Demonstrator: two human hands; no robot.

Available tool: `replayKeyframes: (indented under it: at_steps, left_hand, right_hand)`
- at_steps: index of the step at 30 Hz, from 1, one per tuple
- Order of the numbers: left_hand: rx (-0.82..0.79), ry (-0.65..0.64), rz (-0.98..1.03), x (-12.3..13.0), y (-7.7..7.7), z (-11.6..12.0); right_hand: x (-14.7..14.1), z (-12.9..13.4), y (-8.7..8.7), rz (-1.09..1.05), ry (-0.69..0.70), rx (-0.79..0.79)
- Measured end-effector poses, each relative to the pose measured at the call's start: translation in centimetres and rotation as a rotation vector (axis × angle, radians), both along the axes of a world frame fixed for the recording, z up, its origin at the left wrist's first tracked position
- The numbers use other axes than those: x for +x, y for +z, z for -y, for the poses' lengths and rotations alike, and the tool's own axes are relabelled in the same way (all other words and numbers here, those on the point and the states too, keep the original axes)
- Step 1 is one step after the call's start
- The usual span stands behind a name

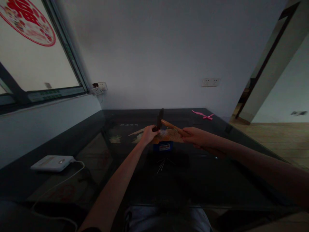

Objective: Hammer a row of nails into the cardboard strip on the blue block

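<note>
Near the middle of the dark glossy table (pixel 188 183) stands a small blue box (pixel 163 146) with a pale label. Above it is a tan, grainy flat piece (pixel 175 135). My left hand (pixel 149 133) is closed round the lower end of a dark upright object (pixel 159 117), too dim to name. My right hand (pixel 190 135) grips a light wooden stick (pixel 172 125), whose far tip meets or nearly meets the dark object. Pale leaf-like pieces (pixel 137 137) lie just left of my left hand. Thin light sticks (pixel 161 165) rest in front of the box.
A white device (pixel 53 163) with a cable lies at the table's left. A pink ribbon (pixel 204 114) is at the back right. Another pale piece (pixel 115 139) sits left of centre. Behind stands a wall with sockets (pixel 210 82); a window is on the left.
</note>
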State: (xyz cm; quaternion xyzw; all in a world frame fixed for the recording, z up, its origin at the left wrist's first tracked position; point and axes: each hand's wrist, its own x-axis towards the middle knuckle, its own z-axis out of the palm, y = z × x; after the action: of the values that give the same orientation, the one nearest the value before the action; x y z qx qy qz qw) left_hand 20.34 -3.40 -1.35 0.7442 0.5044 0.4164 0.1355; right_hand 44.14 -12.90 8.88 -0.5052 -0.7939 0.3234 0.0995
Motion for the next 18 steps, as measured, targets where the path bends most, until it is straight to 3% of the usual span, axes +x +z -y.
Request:
replayKeyframes:
  at_steps: [7,14,18]
  left_hand:
    - [0.012,-0.041,0.029,0.1,0.2,0.3]
    - [-0.016,0.004,0.023,0.0,-0.1,-0.1]
    - [-0.018,-0.023,0.032,0.0,-0.2,-0.2]
  right_hand:
    - [0.5,0.2,-0.5,-0.122,-0.09,0.107]
    - [0.3,0.3,-1.4,-0.137,-0.021,0.027]
    - [0.6,0.2,-1.4,-0.203,-0.089,0.041]
